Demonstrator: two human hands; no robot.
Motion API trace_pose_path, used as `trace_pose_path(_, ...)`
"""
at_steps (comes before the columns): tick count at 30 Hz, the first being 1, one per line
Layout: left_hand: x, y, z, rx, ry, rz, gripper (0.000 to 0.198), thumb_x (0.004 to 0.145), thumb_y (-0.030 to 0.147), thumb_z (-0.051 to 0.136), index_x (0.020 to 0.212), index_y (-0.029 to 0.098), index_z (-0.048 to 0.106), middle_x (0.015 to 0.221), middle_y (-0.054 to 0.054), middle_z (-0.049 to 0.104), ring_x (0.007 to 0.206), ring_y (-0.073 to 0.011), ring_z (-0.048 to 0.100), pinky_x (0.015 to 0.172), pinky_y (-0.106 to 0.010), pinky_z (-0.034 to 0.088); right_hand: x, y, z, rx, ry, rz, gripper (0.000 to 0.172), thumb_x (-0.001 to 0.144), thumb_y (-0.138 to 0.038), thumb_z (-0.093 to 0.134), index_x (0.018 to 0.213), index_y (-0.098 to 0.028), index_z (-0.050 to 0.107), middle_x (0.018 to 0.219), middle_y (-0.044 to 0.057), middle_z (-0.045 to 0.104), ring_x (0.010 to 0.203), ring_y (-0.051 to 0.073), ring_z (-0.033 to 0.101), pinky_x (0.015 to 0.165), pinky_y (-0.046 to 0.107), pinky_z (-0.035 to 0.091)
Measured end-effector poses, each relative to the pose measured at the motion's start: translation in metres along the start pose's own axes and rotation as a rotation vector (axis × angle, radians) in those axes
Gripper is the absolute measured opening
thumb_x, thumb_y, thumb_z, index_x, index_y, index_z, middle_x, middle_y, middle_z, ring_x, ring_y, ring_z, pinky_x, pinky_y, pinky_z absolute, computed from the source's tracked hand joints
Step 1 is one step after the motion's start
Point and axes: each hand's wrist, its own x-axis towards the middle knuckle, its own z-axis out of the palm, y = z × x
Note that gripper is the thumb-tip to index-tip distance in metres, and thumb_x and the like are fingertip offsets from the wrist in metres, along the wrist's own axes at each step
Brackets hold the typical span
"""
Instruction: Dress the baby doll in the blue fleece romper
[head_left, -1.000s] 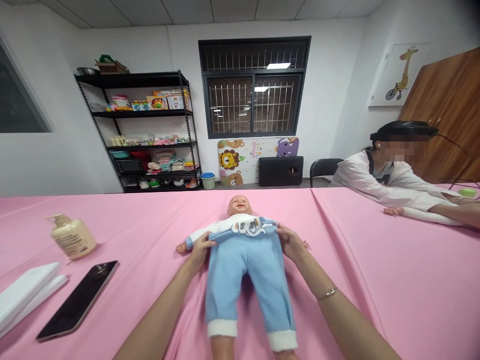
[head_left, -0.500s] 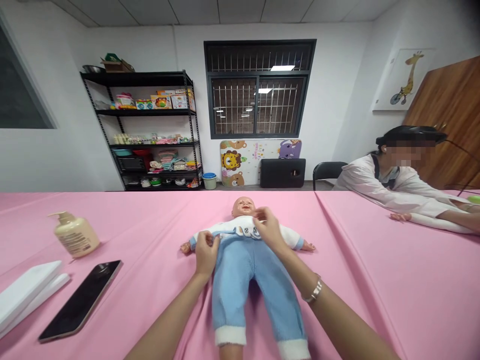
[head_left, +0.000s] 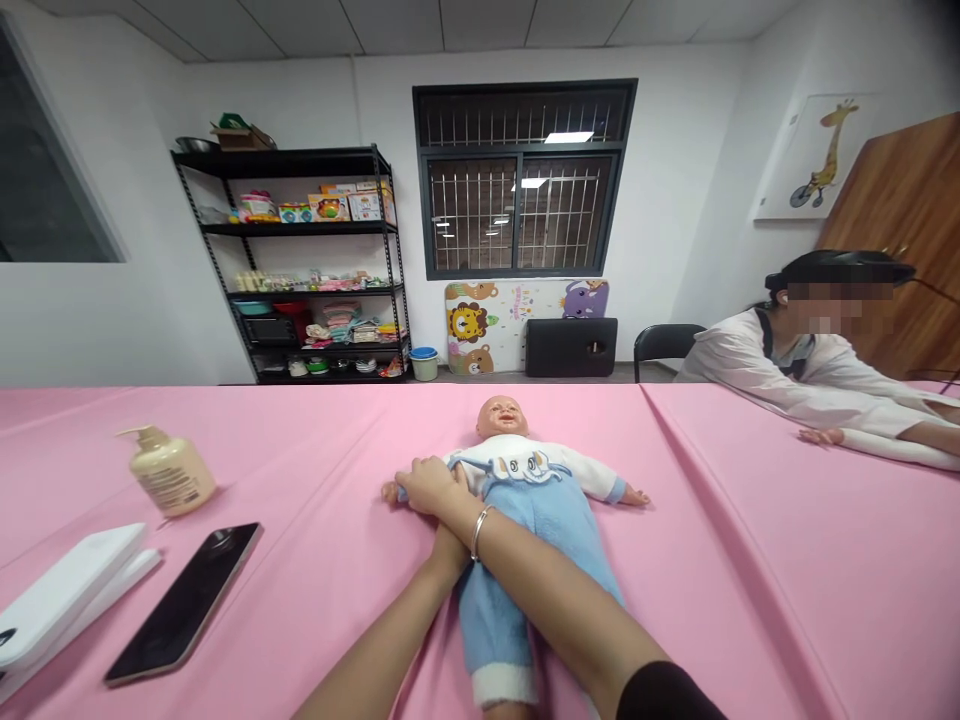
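Observation:
A baby doll lies on its back on the pink-covered table, dressed in a white top with an elephant print and blue fleece trousers. My right hand has crossed to the image-left side of the doll and closes around the end of its sleeve. My left forearm runs beneath that arm, and my left hand is mostly hidden there, beside the doll's waist. My right forearm hides one trouser leg.
A cream pump bottle, a black smartphone and a white flat pack lie left of the doll. A person in a white coat leans on the table at the right. A black shelf stands against the far wall.
My right hand has moved from the doll's chest across to its image-left sleeve, crossing over my left forearm. My left hand has slid under that arm, and the doll's trousers are now partly covered.

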Motion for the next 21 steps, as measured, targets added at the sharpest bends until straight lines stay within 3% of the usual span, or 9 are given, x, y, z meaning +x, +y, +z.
trace_pose_path(4, 0.001, 0.001, 0.004, 0.179, 0.003, 0.186, 0.042, 0.086, 0.025, 0.038, 0.126, 0.014, 0.045, 0.130, -0.016, 0.046, 0.125, -0.0296, 0.037, 0.107, -0.049, 0.026, 0.014, 0.027, -0.036, 0.059, 0.161, 0.177, 0.037, 0.076, -0.029, 0.050, 0.111, -0.020, 0.043, 0.102, 0.010, 0.053, 0.082, 0.022, 0.055, 0.069, 0.032, 0.041)
trace_pose_path(7, 0.001, 0.008, 0.008, 0.362, 0.143, 0.317, 0.048, 0.088, 0.022, 0.037, 0.133, 0.006, 0.033, 0.135, -0.023, 0.037, 0.130, -0.0333, 0.027, 0.104, -0.055, 0.029, 0.008, 0.058, -0.066, 0.140, 0.328, 0.382, 0.035, 0.078, -0.028, 0.047, 0.110, -0.017, 0.041, 0.100, 0.011, 0.053, 0.087, 0.022, 0.053, 0.072, 0.031, 0.041)
trace_pose_path(9, 0.002, 0.012, 0.007, 0.450, 0.234, 0.363, 0.050, 0.088, 0.020, 0.036, 0.135, 0.004, 0.027, 0.138, -0.025, 0.032, 0.133, -0.0343, 0.020, 0.103, -0.056, 0.030, -0.005, 0.076, -0.078, 0.137, 0.293, 0.306, 0.030, 0.076, -0.019, 0.047, 0.105, -0.015, 0.045, 0.100, 0.011, 0.054, 0.090, 0.020, 0.052, 0.075, 0.030, 0.039)
trace_pose_path(13, 0.005, 0.013, -0.003, 0.514, 0.285, 0.473, 0.050, 0.088, 0.019, 0.037, 0.135, 0.005, 0.027, 0.139, -0.024, 0.030, 0.132, -0.0321, 0.022, 0.104, -0.051, 0.032, -0.034, 0.089, -0.079, 0.131, 0.026, -0.081, 0.024, 0.069, -0.007, 0.050, 0.090, -0.016, 0.056, 0.090, 0.006, 0.058, 0.079, 0.014, 0.054, 0.071, 0.024, 0.038)
trace_pose_path(17, 0.008, 0.017, -0.016, 0.402, 0.210, 0.476, 0.048, 0.086, 0.018, 0.039, 0.133, 0.011, 0.031, 0.134, -0.019, 0.039, 0.128, -0.0269, 0.034, 0.104, -0.045, 0.034, -0.046, 0.085, -0.075, 0.216, -0.031, -0.114, 0.016, 0.062, -0.003, 0.051, 0.069, -0.015, 0.059, 0.066, 0.002, 0.058, 0.059, 0.012, 0.050, 0.059, 0.022, 0.036)
trace_pose_path(21, 0.013, 0.025, -0.026, 0.137, 0.119, 0.249, 0.054, 0.077, 0.025, 0.056, 0.127, 0.015, 0.039, 0.123, -0.014, 0.051, 0.117, -0.0259, 0.047, 0.099, -0.043, 0.039, -0.051, 0.085, -0.080, 0.521, 0.055, -0.004, 0.017, 0.077, -0.017, 0.043, 0.071, -0.015, 0.059, 0.067, 0.001, 0.059, 0.064, 0.011, 0.052, 0.060, 0.021, 0.038)
